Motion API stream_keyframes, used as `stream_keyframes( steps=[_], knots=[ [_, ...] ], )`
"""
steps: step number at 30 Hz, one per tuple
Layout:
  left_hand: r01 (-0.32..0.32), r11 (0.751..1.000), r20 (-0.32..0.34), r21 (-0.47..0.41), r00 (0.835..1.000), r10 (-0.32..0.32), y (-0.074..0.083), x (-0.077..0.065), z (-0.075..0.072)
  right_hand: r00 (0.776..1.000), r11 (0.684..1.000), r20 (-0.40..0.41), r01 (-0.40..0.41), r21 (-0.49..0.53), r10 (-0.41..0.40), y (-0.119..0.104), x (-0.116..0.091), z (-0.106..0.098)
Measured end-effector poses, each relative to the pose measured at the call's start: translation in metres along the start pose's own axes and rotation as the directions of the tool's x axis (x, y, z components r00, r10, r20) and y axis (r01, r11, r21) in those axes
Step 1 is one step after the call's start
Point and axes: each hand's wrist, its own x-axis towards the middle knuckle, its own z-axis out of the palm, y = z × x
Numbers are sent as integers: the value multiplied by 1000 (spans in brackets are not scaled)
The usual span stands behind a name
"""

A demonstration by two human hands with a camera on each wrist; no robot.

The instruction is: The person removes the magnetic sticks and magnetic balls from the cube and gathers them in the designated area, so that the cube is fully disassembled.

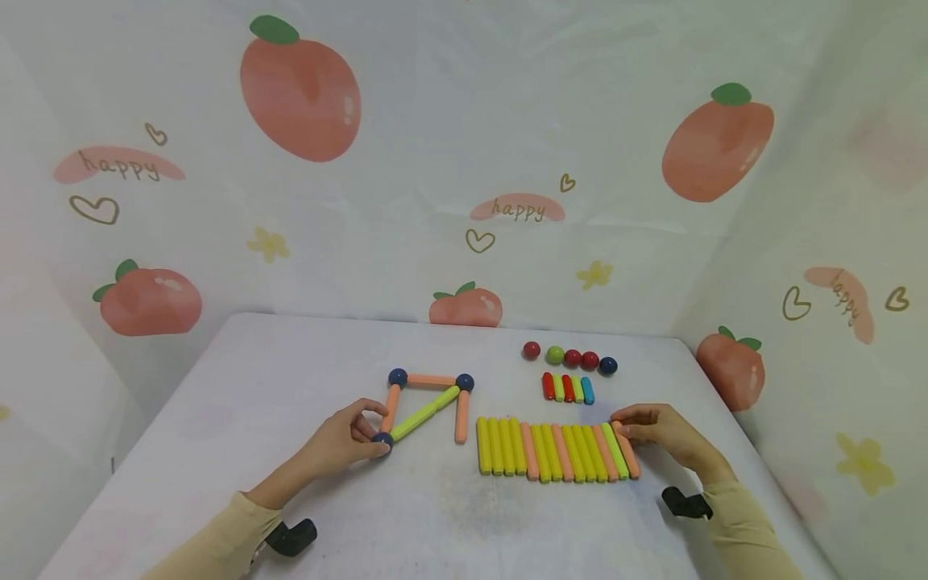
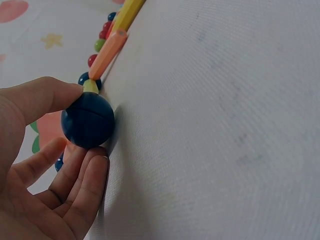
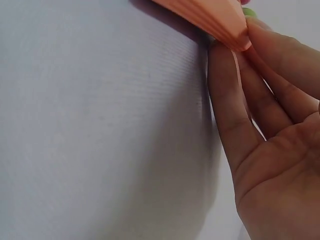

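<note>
My left hand (image 1: 341, 439) holds a dark blue ball (image 2: 88, 121) between thumb and fingers, at the near left corner of a shape of sticks and balls. From that ball a yellow-green stick (image 1: 424, 414) runs diagonally to the blue ball (image 1: 465, 383) at the far right corner. Orange sticks (image 1: 431, 380) form the shape's far, left and right sides, with another blue ball (image 1: 398, 378) at the far left corner. On the right, my right hand (image 1: 663, 432) pinches the far end of an orange stick (image 3: 215, 22), the last in a row and slightly tilted.
Yellow, orange and green sticks (image 1: 540, 451) lie side by side in front of the right hand's stick. Behind them are several short coloured sticks (image 1: 568, 388) and a line of red, green and blue balls (image 1: 572, 358). A printed cloth (image 1: 406, 201) rises behind the white table (image 1: 406, 524).
</note>
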Motion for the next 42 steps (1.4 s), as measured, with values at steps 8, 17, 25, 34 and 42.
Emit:
stream_keyframes(
  steps=[8,17,25,34,42],
  knots=[
    [10,1000,0,-8,1000,-10,0,1,0,999,999,-32,8,-38,-9,-1,-2,4],
    [3,1000,2,-9,1000,-3,0,1,1,998,1000,-64,-8,-18,7,-1,-1,5],
    [-23,1000,127,-14,992,25,-4,9,-17,959,988,-280,-84,-127,45,-34,-3,24],
    [-56,997,15,48,998,55,-1,67,-40,981,992,-154,123,18,-119,-144,22,163],
    [-185,980,90,77,980,177,-5,102,-31,892,864,24,443,-239,-451,-195,63,282]
  ],
)
